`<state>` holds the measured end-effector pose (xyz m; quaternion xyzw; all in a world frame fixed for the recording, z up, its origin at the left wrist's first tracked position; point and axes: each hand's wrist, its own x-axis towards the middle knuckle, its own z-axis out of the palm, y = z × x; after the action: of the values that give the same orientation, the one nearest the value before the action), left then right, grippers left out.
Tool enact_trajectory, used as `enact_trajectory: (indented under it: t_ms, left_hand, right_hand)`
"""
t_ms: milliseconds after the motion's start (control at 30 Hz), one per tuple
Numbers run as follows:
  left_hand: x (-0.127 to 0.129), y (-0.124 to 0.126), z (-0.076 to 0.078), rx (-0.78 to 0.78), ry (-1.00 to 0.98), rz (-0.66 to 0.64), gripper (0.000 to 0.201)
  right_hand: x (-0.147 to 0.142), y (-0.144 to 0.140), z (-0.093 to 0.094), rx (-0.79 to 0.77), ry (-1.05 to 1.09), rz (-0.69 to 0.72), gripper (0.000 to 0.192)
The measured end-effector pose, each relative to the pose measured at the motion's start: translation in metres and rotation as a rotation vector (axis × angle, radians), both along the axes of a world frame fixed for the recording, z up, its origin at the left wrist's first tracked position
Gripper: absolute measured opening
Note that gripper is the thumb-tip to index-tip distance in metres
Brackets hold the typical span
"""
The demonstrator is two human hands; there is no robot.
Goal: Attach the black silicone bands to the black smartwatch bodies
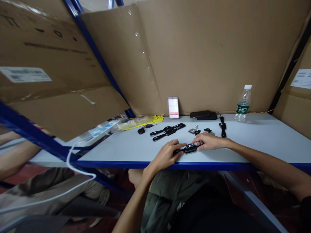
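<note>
A black spokeshave lies near the table's front edge, between my two hands. My left hand is closed around its left handle, with the index finger reaching along the top towards the middle. On the other side my right hand is closed at the right end, its index finger touching the top by the small silvery fittings. Just beyond lie a metal blade, a few small silvery screws and small black caps. Two more spokeshaves lie together to the left, and another spokeshave to the right.
A screwdriver, a black key-fob-like item and yellow-edged plastic packaging lie left. A phone leans on the cardboard, near a dark power bank. A bottle stands right. Another person's arm is at far left.
</note>
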<state>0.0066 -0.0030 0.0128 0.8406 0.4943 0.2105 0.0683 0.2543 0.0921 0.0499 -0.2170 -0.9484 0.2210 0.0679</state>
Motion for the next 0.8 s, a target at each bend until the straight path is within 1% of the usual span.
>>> enact_trajectory:
  t_ms: [167,333,433,533,667,733,800]
  left_hand:
    - [0.001,0.0,0.001,0.023,-0.01,-0.006,0.039]
    - [0.002,0.0,0.002,0.007,-0.01,0.001,0.037]
    - [0.001,0.0,0.002,0.01,-0.017,-0.001,0.034]
    - [0.001,0.0,0.002,0.017,-0.016,0.003,0.032]
    - [0.001,0.0,0.002,0.017,-0.007,0.002,0.031]
    - [0.001,0.0,0.002,0.011,-0.001,0.004,0.032]
    - [0.0,0.0,0.002,0.005,-0.001,0.006,0.032]
  right_hand:
    - [0.001,-0.003,0.003,0.023,-0.015,-0.007,0.031]
    - [0.002,-0.002,0.002,0.054,-0.002,0.005,0.028]
    - [0.002,-0.004,0.001,0.115,-0.004,-0.004,0.022]
    - [0.002,-0.01,0.0,0.214,-0.013,-0.044,0.018]
    - [0.003,-0.022,0.002,0.35,-0.069,-0.063,0.024]
    - [0.003,-0.025,0.004,0.372,-0.088,-0.056,0.026]
    - [0.003,-0.025,0.005,0.359,-0.087,-0.05,0.026]
